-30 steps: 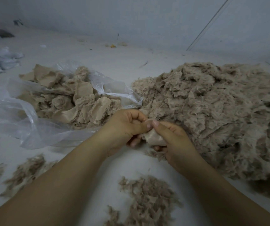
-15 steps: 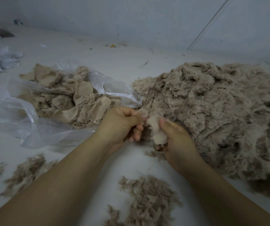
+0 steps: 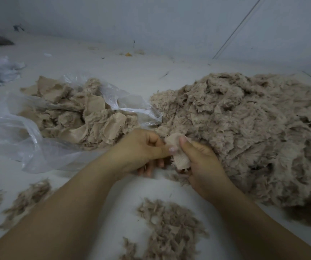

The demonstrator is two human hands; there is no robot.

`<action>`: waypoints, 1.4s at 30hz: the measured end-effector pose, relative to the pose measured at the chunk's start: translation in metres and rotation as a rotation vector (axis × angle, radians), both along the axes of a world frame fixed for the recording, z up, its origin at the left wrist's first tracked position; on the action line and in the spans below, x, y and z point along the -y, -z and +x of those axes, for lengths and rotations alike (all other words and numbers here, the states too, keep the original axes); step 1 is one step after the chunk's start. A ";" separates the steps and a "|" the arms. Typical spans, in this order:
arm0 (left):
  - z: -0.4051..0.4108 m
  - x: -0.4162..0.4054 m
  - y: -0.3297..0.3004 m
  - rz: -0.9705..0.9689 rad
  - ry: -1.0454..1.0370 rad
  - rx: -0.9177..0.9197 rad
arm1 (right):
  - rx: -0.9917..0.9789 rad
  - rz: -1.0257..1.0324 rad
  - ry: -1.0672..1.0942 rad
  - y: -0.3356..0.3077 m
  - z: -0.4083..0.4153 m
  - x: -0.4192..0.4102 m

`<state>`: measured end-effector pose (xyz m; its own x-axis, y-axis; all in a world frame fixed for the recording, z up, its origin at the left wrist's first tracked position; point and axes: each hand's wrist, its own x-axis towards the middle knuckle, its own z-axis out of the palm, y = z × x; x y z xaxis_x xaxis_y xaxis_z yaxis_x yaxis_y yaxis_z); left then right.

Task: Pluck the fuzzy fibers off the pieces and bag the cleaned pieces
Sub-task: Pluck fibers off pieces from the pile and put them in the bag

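Holding the small beige piece [image 3: 181, 156] upright in the right hand [image 3: 203, 166], just before the big fuzzy pile [image 3: 245, 128], while the left hand [image 3: 141, 149] pinches its edge; best to pluck short tufts, turn it, then drop it in the clear bag [image 3: 28, 132]

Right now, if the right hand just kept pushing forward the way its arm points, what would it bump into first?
Most likely the small beige piece that the right hand already pinches, then the left hand right against it. Depth is hard to judge from one view.
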<state>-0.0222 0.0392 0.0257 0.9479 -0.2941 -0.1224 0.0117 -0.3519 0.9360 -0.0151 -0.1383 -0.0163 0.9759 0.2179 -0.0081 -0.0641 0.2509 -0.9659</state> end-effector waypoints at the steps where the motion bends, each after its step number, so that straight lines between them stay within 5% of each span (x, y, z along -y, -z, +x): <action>1: -0.001 0.005 0.002 -0.062 -0.057 -0.014 | 0.019 -0.003 -0.022 0.001 0.000 0.001; 6: 0.001 0.013 0.002 -0.225 -0.380 0.144 | 0.054 -0.052 -0.062 0.003 0.000 -0.001; 10: 0.014 -0.027 -0.006 0.119 -0.946 0.620 | 0.021 -0.005 -0.064 0.001 0.002 0.000; 13: 0.018 -0.050 -0.002 0.724 -0.854 0.542 | 0.022 -0.033 -0.063 0.002 0.003 0.000; 16: 0.019 -0.043 0.001 0.838 -0.698 0.335 | 0.019 -0.051 -0.049 0.002 0.002 0.001; 18: 0.016 -0.032 -0.001 0.853 -0.723 0.525 | 0.018 -0.060 -0.048 0.002 0.001 0.001; 21: 0.010 -0.009 0.003 0.735 -0.573 0.821 | 0.010 -0.053 -0.046 0.001 0.001 0.000; 25: 0.017 0.009 0.019 0.626 -0.292 0.701 | 0.015 -0.082 -0.045 0.001 0.001 -0.001; 32: 0.020 0.016 0.021 0.360 -0.388 0.740 | 0.002 -0.057 -0.038 0.000 0.000 -0.003; 39: 0.005 0.029 0.011 -0.297 -0.301 0.273 | 0.009 -0.010 -0.057 -0.002 -0.001 -0.005; 42: 0.005 0.029 0.011 -0.353 -0.278 0.193 | 0.004 0.013 -0.065 -0.001 0.000 -0.003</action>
<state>-0.0177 0.0104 0.0150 0.9920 -0.0187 0.1252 -0.1256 -0.0211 0.9919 -0.0152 -0.1349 -0.0155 0.9599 0.2805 -0.0009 -0.0766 0.2590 -0.9628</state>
